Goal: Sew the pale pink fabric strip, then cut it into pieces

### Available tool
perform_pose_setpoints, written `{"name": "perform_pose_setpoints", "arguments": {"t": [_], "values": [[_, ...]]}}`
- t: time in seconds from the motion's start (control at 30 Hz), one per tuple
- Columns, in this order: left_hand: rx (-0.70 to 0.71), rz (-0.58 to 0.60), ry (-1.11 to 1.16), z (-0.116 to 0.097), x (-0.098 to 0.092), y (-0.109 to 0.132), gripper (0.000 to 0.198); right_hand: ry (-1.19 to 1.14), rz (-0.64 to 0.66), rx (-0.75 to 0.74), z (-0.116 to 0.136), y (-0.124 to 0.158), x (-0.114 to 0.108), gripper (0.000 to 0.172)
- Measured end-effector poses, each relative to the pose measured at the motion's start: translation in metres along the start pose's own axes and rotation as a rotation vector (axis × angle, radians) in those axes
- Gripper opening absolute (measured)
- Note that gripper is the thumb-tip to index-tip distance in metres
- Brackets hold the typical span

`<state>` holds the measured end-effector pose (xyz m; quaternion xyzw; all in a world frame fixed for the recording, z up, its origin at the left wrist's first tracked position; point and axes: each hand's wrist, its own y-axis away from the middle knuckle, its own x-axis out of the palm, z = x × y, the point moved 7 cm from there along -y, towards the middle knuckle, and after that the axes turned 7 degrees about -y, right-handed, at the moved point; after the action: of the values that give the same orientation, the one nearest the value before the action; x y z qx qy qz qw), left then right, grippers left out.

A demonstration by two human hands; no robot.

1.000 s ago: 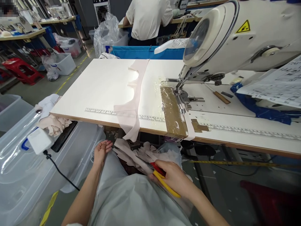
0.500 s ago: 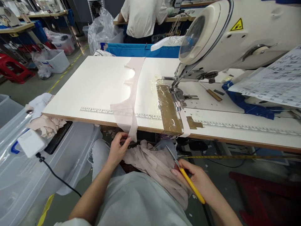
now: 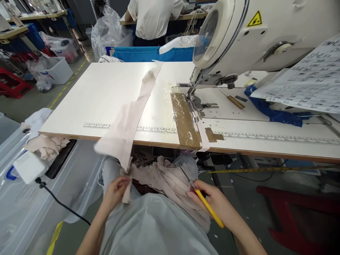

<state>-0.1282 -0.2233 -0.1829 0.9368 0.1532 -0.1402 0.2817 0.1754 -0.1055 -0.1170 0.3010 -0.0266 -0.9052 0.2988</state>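
Note:
A strip of pale pink fabric [image 3: 124, 124] runs from the back of the white sewing table [image 3: 87, 95] over its front edge. My left hand [image 3: 116, 191] pinches its lower end above my lap. In my right hand [image 3: 209, 196] is a pair of scissors [image 3: 208, 208] with yellow handles, its thin blades pointing up and away from me. The blades look nearly closed and are apart from the held strip. Below them a crumpled heap of pinkish fabric [image 3: 170, 180] lies across my lap.
A white sewing machine [image 3: 225, 42] stands at the right, brown tape [image 3: 184, 120] on the tabletop before it. A wooden-handled tool [image 3: 236, 102] lies beyond. Clear plastic boxes [image 3: 79, 177] stand at my left, bearing a white charger [image 3: 29, 166]. Another person [image 3: 151, 21] sits ahead.
My left hand has drawn the fabric strip toward me and to the left, so more of it hangs off the table edge. The scissors stay in my right hand; the view has shifted slightly.

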Motion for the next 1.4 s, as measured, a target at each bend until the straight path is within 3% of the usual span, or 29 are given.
{"name": "perform_pose_setpoints", "arguments": {"t": [0.07, 0.13, 0.17, 0.23, 0.33, 0.4, 0.57, 0.9, 1.0, 1.2, 1.4], "values": [[0.005, 0.317, 0.170, -0.027, 0.033, 0.020, 0.039, 0.008, 0.036, -0.013, 0.006, -0.003, 0.011, 0.049], [0.041, 0.474, 0.253, -0.057, 0.053, 0.035, 0.049, 0.001, 0.087, -0.020, 0.014, -0.004, 0.021, 0.044], [0.082, 0.447, 0.212, -0.070, 0.056, 0.038, 0.045, -0.012, 0.115, -0.021, 0.019, -0.004, 0.026, 0.043], [0.221, 0.272, 0.041, -0.091, 0.049, 0.037, 0.027, -0.045, 0.174, -0.017, 0.026, -0.004, 0.033, 0.041], [0.435, 0.046, -0.122, -0.112, 0.036, 0.037, 0.032, -0.076, 0.220, -0.022, 0.035, -0.005, 0.039, 0.041], [0.415, 0.080, -0.072, -0.111, 0.037, 0.036, 0.035, -0.100, 0.243, -0.031, 0.039, -0.008, 0.041, 0.039], [0.082, 0.392, 0.234, -0.090, 0.055, 0.032, 0.047, -0.065, 0.369, -0.048, 0.041, -0.020, 0.047, 0.041], [-0.024, 0.422, 0.387, -0.077, 0.053, 0.025, 0.045, -0.027, 0.682, -0.118, 0.049, -0.037, 0.059, 0.047], [-0.035, 0.431, 0.401, -0.072, 0.054, 0.023, 0.044, 0.062, 0.649, -0.133, 0.048, -0.038, 0.059, 0.046], [-0.033, 0.428, 0.398, -0.068, 0.055, 0.021, 0.045, 0.305, 0.463, -0.207, 0.051, -0.039, 0.056, 0.047], [-0.024, 0.431, 0.407, -0.070, 0.053, 0.020, 0.043, 0.294, 0.449, -0.175, 0.046, -0.037, 0.061, 0.052]]}}
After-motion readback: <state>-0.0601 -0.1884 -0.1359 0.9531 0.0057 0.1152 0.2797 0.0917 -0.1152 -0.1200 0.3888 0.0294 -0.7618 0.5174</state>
